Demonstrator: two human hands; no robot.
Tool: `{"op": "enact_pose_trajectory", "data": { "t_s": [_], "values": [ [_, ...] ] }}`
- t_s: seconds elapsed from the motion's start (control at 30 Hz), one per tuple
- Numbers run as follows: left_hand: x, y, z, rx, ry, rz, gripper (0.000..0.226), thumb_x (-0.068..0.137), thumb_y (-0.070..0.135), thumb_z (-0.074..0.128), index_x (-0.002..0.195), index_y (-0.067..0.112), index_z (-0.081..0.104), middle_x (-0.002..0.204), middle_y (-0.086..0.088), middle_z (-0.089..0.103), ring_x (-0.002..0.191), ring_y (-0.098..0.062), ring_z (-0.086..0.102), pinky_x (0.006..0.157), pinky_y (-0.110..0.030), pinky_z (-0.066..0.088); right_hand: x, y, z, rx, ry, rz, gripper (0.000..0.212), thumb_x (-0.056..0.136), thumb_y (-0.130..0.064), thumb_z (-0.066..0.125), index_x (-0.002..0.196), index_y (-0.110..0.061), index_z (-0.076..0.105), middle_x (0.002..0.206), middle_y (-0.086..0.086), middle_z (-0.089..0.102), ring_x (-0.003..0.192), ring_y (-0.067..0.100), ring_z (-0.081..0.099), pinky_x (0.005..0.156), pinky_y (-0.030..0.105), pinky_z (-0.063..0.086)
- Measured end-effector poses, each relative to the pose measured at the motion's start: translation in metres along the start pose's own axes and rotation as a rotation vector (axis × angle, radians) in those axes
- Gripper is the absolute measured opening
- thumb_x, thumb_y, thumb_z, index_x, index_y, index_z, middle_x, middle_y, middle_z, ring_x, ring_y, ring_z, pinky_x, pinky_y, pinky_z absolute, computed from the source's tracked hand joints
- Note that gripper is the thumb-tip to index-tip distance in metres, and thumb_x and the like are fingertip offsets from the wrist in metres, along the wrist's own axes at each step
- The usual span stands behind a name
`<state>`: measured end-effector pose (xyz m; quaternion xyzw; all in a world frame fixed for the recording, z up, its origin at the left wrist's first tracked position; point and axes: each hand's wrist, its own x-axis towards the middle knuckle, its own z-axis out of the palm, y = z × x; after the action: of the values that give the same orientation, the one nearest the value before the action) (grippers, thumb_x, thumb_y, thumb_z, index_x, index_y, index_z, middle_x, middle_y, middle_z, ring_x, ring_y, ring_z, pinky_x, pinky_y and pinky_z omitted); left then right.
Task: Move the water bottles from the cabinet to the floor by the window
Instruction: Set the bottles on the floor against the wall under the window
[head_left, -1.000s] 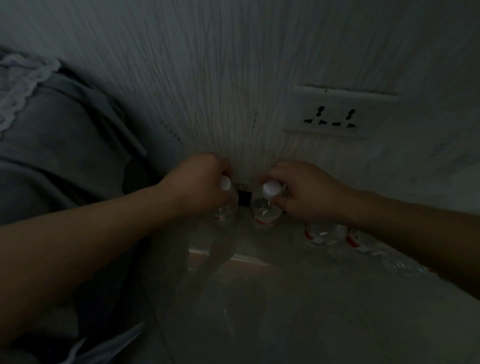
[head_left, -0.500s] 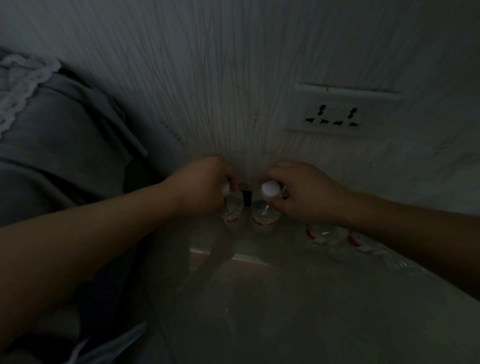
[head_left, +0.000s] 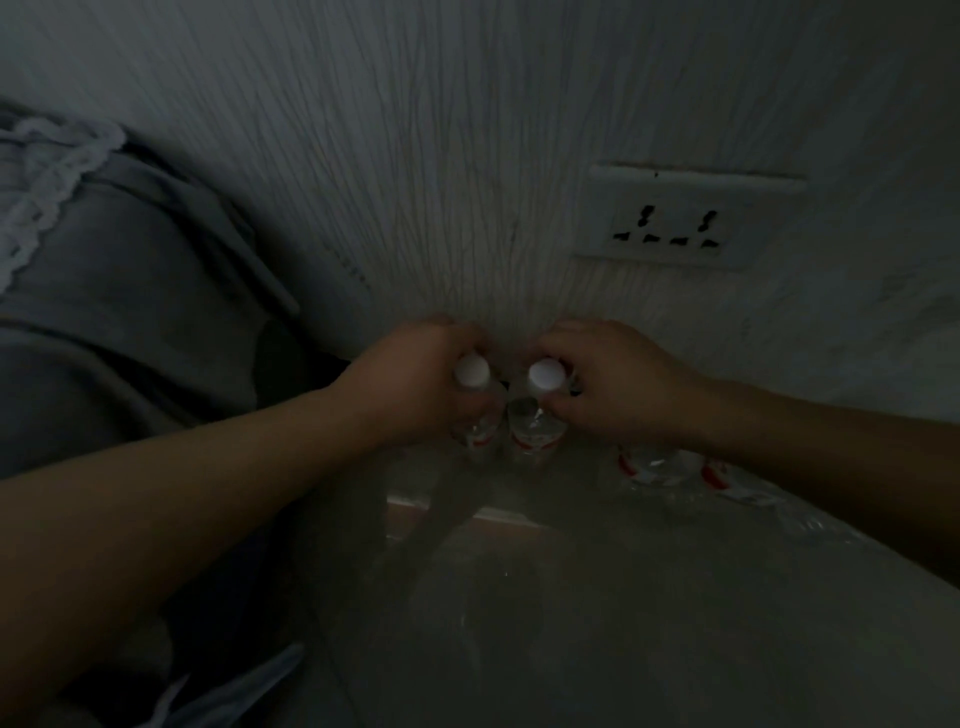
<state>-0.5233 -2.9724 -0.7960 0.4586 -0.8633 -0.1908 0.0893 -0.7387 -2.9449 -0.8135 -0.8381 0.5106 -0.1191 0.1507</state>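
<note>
A white textured wall (head_left: 441, 182) is filling the upper part of the dim view. A double wall socket (head_left: 670, 223) is sitting on it, up and to the right of the hands. Grey fabric (head_left: 130, 270) with a white lace trim (head_left: 47, 171) is hanging on the left, close beside the left forearm. The glossy floor (head_left: 623, 623) is lying below, and a pale strip (head_left: 498, 514) is running along the foot of the wall.

The left hand (head_left: 415, 384) is curling its fingers round the neck of the left water bottle (head_left: 480, 434), just under its white cap. The right hand (head_left: 618, 384) is pinching the neck of the right water bottle (head_left: 535, 431) in the same way. Both bottles are standing upright side by side, nearly touching, right against the wall. Whether their bases are resting on the floor cannot be told in this light.

More water bottles (head_left: 649, 465) are showing just to the right, partly hidden under the right forearm.

All the bottles are clear plastic with red and white labels. Their fill level is too dark to read.
</note>
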Motion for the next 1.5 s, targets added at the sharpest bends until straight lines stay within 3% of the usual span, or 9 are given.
{"op": "enact_pose_trajectory", "data": {
  "t_s": [0.27,0.5,0.6,0.7,0.83,0.93,1.5],
  "values": [
    [0.002,-0.004,0.002,-0.012,0.020,0.012,0.017,0.076,0.027,0.072,0.088,0.015,0.069,0.088,-0.005,0.070,0.083,-0.020,0.064,0.069,-0.030,0.047,0.002,-0.001,-0.001,0.028,0.010,0.016,0.028,0.075,-0.021,0.072,0.102,-0.015,0.065,0.096,0.002,0.063,0.087,0.018,0.057,0.071,0.028,0.038],
    [0.004,-0.008,-0.003,0.004,0.033,-0.008,0.025,0.074,0.024,0.071,0.097,0.015,0.070,0.095,-0.004,0.069,0.089,-0.020,0.063,0.074,-0.031,0.048,0.005,-0.001,-0.004,0.051,0.042,0.034,0.023,0.078,-0.025,0.069,0.100,-0.018,0.064,0.089,-0.005,0.057,0.084,0.016,0.056,0.071,0.029,0.040],
    [0.006,-0.009,-0.005,0.016,0.035,-0.005,0.028,0.075,0.022,0.072,0.102,0.014,0.069,0.100,-0.005,0.069,0.093,-0.020,0.063,0.073,-0.024,0.040,0.008,-0.004,-0.005,0.039,0.061,0.035,0.023,0.078,-0.025,0.069,0.099,-0.016,0.065,0.089,-0.001,0.060,0.083,0.018,0.057,0.070,0.032,0.043],
    [0.006,-0.011,-0.007,0.021,0.043,0.004,0.026,0.076,0.021,0.072,0.101,0.014,0.069,0.098,-0.006,0.068,0.092,-0.021,0.063,0.071,-0.022,0.036,0.010,-0.006,-0.004,0.033,0.086,0.030,0.023,0.078,-0.025,0.068,0.099,-0.016,0.065,0.089,0.001,0.060,0.082,0.018,0.056,0.070,0.030,0.040],
    [0.007,-0.014,-0.006,0.008,0.055,0.000,0.022,0.077,0.019,0.070,0.098,0.014,0.069,0.097,-0.007,0.068,0.091,-0.023,0.063,0.076,-0.032,0.048,0.014,-0.007,-0.002,0.027,0.093,0.026,0.023,0.080,-0.026,0.068,0.101,-0.015,0.065,0.090,0.000,0.060,0.080,0.012,0.050,0.070,0.027,0.035],
    [0.008,-0.018,-0.006,0.002,0.046,-0.013,0.024,0.075,0.020,0.070,0.099,0.017,0.069,0.098,-0.005,0.068,0.092,-0.022,0.063,0.079,-0.035,0.050,0.017,-0.007,0.000,0.022,0.083,0.030,0.023,0.080,-0.025,0.069,0.099,-0.014,0.065,0.090,0.002,0.061,0.082,0.016,0.054,0.070,0.027,0.034],
    [0.007,-0.025,-0.004,-0.016,0.044,0.009,0.020,0.078,0.010,0.066,0.097,0.012,0.069,0.096,-0.007,0.066,0.090,-0.022,0.061,0.074,-0.025,0.041,0.027,-0.014,0.010,-0.004,0.058,0.037,0.023,0.079,-0.028,0.066,0.096,-0.013,0.064,0.091,0.005,0.061,0.086,0.022,0.056,0.069,0.030,0.036]
  ]
}}
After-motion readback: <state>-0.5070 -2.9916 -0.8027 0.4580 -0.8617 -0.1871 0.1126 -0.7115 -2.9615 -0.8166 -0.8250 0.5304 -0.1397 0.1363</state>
